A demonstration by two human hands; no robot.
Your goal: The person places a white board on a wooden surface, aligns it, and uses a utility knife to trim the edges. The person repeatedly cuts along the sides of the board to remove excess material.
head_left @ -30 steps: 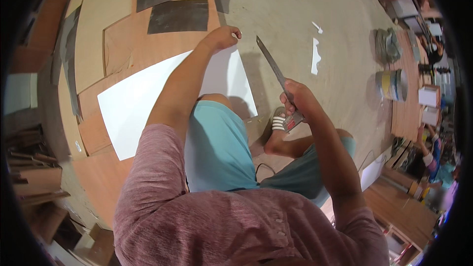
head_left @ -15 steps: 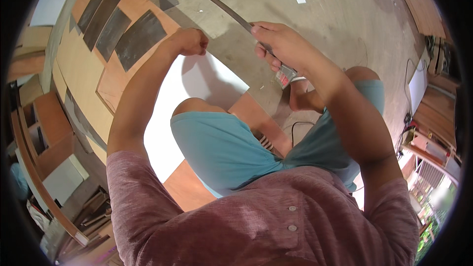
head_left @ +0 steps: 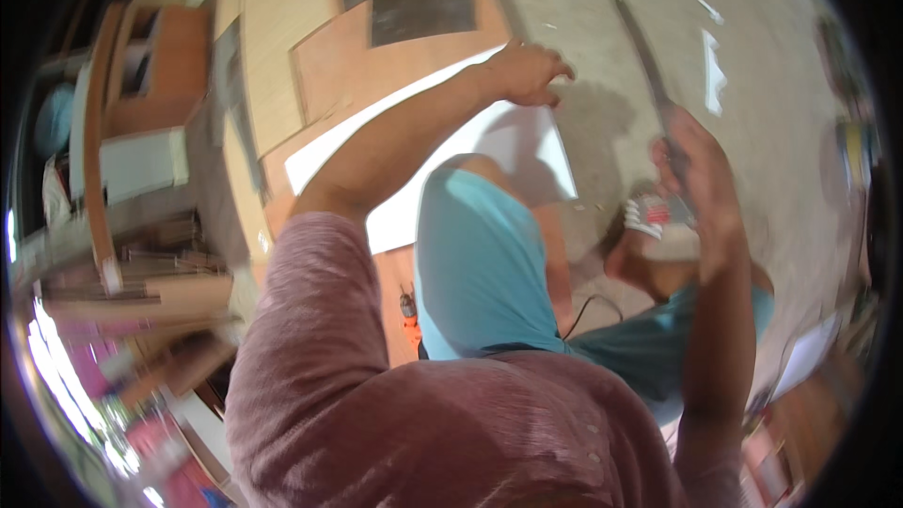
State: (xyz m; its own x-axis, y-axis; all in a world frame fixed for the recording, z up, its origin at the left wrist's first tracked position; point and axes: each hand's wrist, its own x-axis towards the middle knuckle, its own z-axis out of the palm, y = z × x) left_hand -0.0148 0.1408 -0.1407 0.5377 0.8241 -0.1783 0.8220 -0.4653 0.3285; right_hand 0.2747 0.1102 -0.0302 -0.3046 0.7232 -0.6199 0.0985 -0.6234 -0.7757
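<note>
My left hand (head_left: 531, 75) is over the top edge of a white sheet (head_left: 334, 155), its fingers apart and slightly curled with nothing visible in them; whether they touch the sheet I cannot tell. The sheet lies on wooden boards (head_left: 320, 75), partly under my left arm and knee. My right hand (head_left: 694, 160) grips a long, narrow, dark metal blade tool (head_left: 638, 33), its tip pointing up and forward over the floor. A red patch shows near its lower end, blurred. An orange and grey tool (head_left: 409, 320) lies beside my left thigh.
Dark rectangular pieces (head_left: 421, 7) lie on the far boards. White scraps (head_left: 712, 71) are on the concrete floor (head_left: 790, 179). Stacked wood and cabinets (head_left: 155, 66) line the left. A cable (head_left: 588, 306) curls between my legs; a pale panel (head_left: 804, 357) is at the right.
The view has swung between frames. My left hand's fingers have spread from the curled shape of half a second ago. My right hand still holds the blade, now pointing more steeply forward.
</note>
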